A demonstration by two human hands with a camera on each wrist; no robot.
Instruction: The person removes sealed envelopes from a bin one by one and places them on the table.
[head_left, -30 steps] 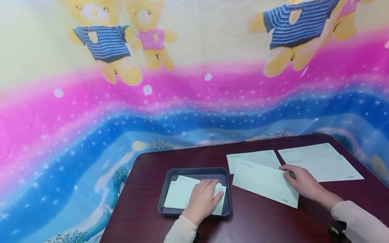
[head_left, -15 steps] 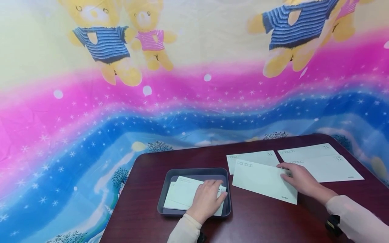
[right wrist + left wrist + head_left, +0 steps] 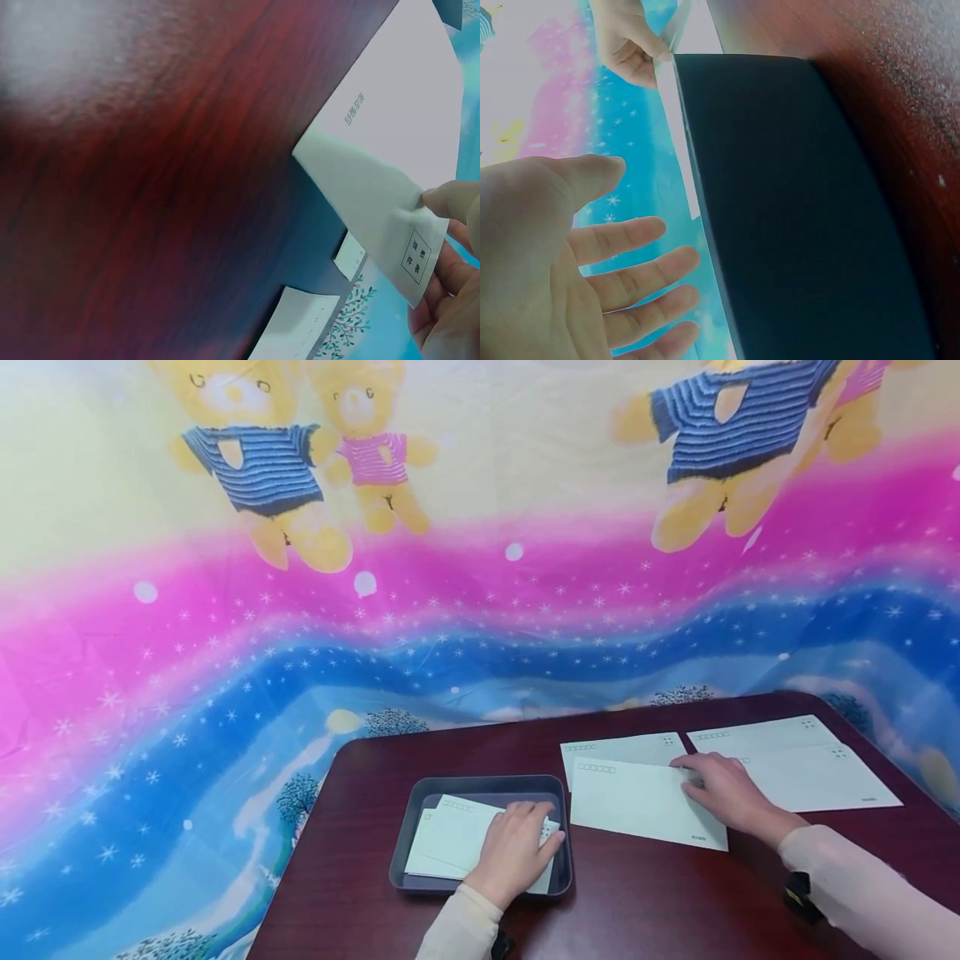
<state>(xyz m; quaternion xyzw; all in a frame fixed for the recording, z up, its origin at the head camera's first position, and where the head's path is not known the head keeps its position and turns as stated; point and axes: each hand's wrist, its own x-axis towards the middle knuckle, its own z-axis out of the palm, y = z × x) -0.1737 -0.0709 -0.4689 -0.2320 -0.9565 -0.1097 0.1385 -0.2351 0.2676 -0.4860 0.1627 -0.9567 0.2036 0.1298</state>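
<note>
Now the right hand point(image 3: 723, 789) pinches the envelope point(image 3: 637, 802) by its far right corner — long axis pointing leftward to the tray point(image 3: 487, 782), where the left hand point(image 3: 510, 853) hovers, fingers loose.

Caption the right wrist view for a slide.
Right hand pinches one end of a white envelope at a reddish-brown table.
</note>
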